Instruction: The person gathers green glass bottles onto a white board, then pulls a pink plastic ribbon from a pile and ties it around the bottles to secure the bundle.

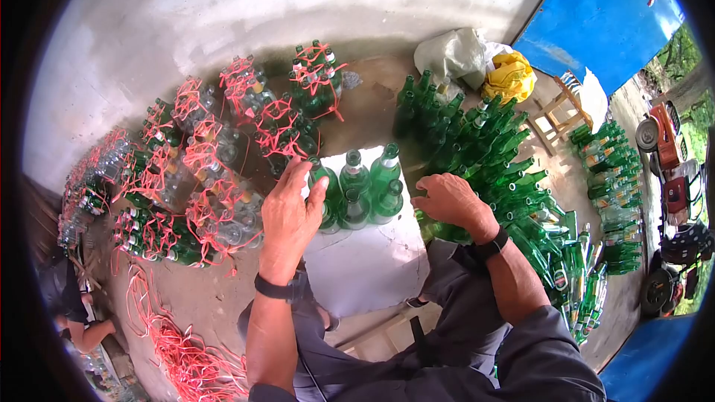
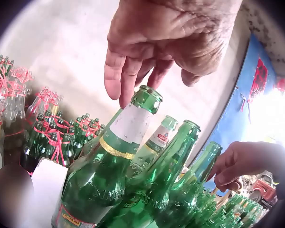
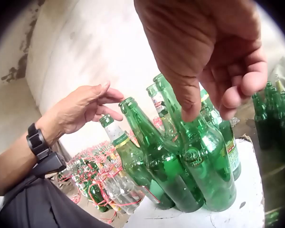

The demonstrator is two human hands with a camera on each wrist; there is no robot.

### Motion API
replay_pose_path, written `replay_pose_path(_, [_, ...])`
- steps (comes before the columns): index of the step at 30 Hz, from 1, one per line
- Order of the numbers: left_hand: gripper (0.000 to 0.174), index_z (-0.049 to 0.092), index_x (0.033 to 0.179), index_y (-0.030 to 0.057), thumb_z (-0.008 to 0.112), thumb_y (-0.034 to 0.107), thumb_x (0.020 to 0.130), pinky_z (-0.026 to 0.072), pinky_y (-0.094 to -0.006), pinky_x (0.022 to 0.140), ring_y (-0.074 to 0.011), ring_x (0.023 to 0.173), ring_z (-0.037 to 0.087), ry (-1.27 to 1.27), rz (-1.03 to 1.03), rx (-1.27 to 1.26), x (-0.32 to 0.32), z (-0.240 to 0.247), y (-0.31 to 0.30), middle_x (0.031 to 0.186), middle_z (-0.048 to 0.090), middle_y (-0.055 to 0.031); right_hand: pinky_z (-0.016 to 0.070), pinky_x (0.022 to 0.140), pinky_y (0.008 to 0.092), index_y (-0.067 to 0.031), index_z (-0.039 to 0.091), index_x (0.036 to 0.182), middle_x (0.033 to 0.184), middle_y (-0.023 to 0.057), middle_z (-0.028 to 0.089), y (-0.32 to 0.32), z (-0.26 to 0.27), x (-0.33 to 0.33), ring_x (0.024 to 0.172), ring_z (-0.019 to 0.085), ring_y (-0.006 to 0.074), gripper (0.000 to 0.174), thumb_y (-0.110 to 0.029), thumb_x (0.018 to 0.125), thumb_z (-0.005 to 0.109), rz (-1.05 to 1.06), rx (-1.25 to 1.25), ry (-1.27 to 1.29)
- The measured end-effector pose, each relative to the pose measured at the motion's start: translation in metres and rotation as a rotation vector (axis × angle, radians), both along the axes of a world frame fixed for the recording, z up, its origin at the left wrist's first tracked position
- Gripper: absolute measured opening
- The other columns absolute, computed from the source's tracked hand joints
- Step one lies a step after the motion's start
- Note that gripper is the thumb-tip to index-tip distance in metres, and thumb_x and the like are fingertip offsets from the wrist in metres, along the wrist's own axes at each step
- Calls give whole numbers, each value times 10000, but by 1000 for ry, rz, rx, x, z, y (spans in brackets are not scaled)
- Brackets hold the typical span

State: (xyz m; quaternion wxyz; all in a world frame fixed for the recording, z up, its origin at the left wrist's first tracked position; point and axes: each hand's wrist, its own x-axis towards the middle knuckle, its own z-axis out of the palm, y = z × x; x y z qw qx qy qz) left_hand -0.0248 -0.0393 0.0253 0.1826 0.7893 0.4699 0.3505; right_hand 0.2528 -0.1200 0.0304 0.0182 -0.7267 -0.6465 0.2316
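Several green bottles stand upright, grouped at the far end of a white board. My left hand is at the group's left side, fingers relaxed beside a bottle neck; in the left wrist view that hand hangs over a bottle with a white neck label. To the right of the group is my right hand, fingers loosely bent and holding nothing. The right wrist view has the right hand above and in front of the bottles. Whether fingertips touch glass I cannot tell.
Bundles of bottles tied with red strips fill the left. Loose green bottles crowd the right, with more stacked beyond. A pile of red strips lies at lower left. A person's arm shows at the left edge.
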Motion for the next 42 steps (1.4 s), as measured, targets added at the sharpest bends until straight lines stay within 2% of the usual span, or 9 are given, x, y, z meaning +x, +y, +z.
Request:
replay_pose_path(4, [365, 603, 1174, 6, 682, 225, 892, 570, -397, 742, -348, 870, 686, 7, 1, -23, -2, 4, -7, 1239, 624, -220, 507, 743, 475, 24, 659, 821, 794, 220, 658, -2, -5, 20, 840, 641, 411, 323, -299, 804, 663, -47, 183, 57])
replay_pose_path(6, [354, 605, 1172, 9, 678, 215, 893, 567, -403, 750, -351, 897, 680, -10, -11, -9, -3, 5, -15, 1243, 620, -221, 510, 832, 446, 13, 688, 1083, 921, 220, 696, 2, 0, 26, 929, 659, 380, 450, -367, 843, 678, -65, 76, 38])
replay_pose_path(12, [403, 598, 1198, -22, 694, 173, 859, 414, -499, 1025, -419, 1236, 513, 169, -72, 118, -10, 24, -42, 1295, 583, -226, 516, 783, 452, -14, 704, 1008, 861, 211, 689, 42, -15, 54, 883, 662, 378, 393, -367, 838, 685, 10, 11, -95])
replay_pose_path(16, [413, 579, 1238, -6, 688, 131, 863, 389, -473, 1072, -385, 1321, 453, 199, -54, 54, -15, 33, -42, 1409, 504, -202, 512, 803, 462, -11, 692, 952, 897, 203, 688, 90, -31, 72, 916, 653, 382, 356, -341, 819, 690, 4, 18, -171])
replay_pose_path(23, [468, 563, 1233, -35, 713, 142, 827, 379, -520, 1054, -473, 1290, 448, 157, -102, -70, -29, 39, -36, 1393, 479, -276, 504, 856, 477, -1, 628, 969, 1033, 205, 658, 173, -96, 94, 1022, 622, 407, 317, -277, 824, 686, -70, 167, -233])
replay_pose_path(28, [492, 515, 1321, -6, 670, 172, 890, 419, -507, 1033, -473, 1265, 480, 172, -181, -191, -33, 46, -34, 1401, 486, -254, 508, 856, 510, 5, 469, 1242, 1274, 235, 526, 214, -137, 107, 1044, 614, 430, 502, -161, 820, 685, -77, 298, -269])
replay_pose_path(32, [494, 514, 1349, 5, 666, 161, 906, 428, -505, 1020, -465, 1272, 474, 168, -184, -278, -33, 48, -31, 1401, 481, -265, 507, 876, 519, 19, 432, 1282, 1362, 256, 452, 239, -158, 116, 1056, 608, 449, 544, -132, 819, 673, -40, 330, -329])
replay_pose_path(40, [455, 550, 1303, -20, 667, 159, 902, 442, -492, 1021, -455, 1254, 493, 179, -208, -301, -29, 45, -30, 1379, 499, -265, 491, 895, 501, 13, 450, 1281, 1249, 243, 516, 260, -197, 130, 1093, 576, 436, 480, -87, 849, 632, -13, 285, -311])
replay_pose_path(42, [457, 548, 1301, -26, 668, 159, 900, 443, -488, 1025, -453, 1254, 493, 184, -211, -303, -28, 45, -30, 1380, 499, -264, 532, 846, 463, 15, 541, 1073, 1061, 234, 580, 259, -203, 126, 997, 637, 401, 218, -26, 859, 537, 59, 324, -425])
